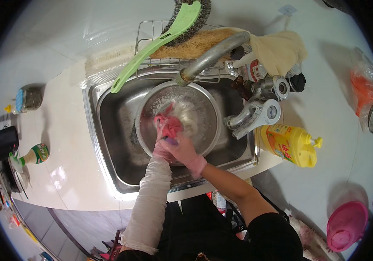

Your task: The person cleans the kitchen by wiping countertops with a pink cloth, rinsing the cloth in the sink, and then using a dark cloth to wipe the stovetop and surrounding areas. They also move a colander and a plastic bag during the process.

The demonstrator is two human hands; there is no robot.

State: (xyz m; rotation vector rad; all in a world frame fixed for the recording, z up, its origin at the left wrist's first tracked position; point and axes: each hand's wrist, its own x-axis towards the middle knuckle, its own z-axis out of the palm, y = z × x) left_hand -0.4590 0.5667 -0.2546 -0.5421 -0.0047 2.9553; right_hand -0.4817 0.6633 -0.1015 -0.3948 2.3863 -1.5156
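Inside the round metal basin point(210, 98), above cloudy, sudsy water, is a bunched wet pink cloth point(170, 125). My left hand point(162, 152), in a pink glove below a white sleeve cover, grips it from the near side, its fingers mostly hidden. Over the left hand's wrist side lies my right hand point(184, 151), in a thin see-through pink glove, with curled fingers at the cloth's near end. A small purple patch point(172, 141) shows by the right fingers; what it belongs to is unclear.
The basin stands in a steel sink point(118, 166). A faucet spout point(212, 58) overhangs its far rim, with the lever tap point(261, 117) to the right. A wire rack point(140, 36) holds a green-handled scrubber point(160, 40). Yellow detergent bottle point(290, 145) at right; spray bottle point(36, 155) at left.
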